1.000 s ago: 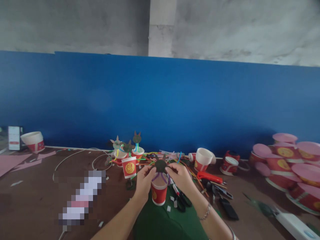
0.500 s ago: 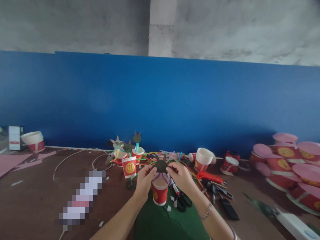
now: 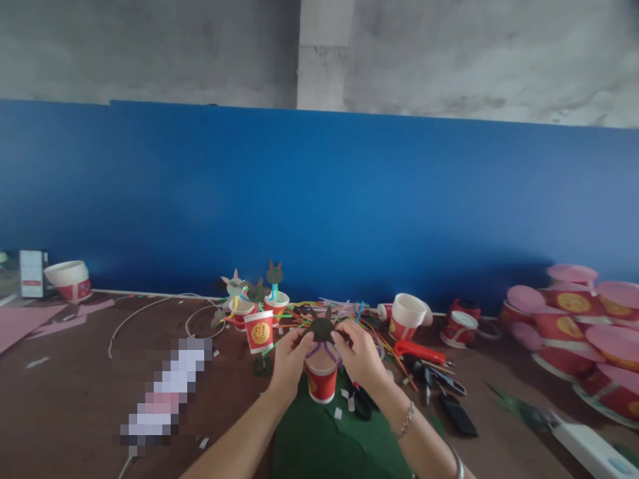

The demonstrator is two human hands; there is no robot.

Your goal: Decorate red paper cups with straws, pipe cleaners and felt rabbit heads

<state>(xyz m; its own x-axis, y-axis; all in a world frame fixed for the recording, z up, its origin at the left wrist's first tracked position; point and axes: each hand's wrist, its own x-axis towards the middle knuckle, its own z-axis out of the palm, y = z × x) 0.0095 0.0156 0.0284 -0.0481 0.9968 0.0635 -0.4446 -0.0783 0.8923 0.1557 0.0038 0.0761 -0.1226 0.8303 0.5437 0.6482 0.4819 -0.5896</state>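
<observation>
A red paper cup (image 3: pixel 320 384) stands on a green sheet (image 3: pixel 319 442) in front of me. Above its mouth sits a dark round cut-out with two small ears (image 3: pixel 321 328), joined to purple pipe-cleaner loops. My left hand (image 3: pixel 288 362) pinches the cut-out's left side. My right hand (image 3: pixel 360 356) pinches its right side. Both hands rest against the cup's rim.
Finished cups with animal cut-outs (image 3: pixel 272 296) and a plain red cup (image 3: pixel 260 330) stand behind. Coloured pipe cleaners (image 3: pixel 349 313), scissors (image 3: pixel 360 402), a red tool (image 3: pixel 418 352) and tipped cups (image 3: pixel 405 318) lie right. Stacked pink-lidded bowls (image 3: pixel 574 319) fill the far right. A blue wall (image 3: pixel 319 199) backs the table.
Both hands and the cup sit slightly higher and further from me; the pinch on the cut-out is the same. The view has shifted a little.
</observation>
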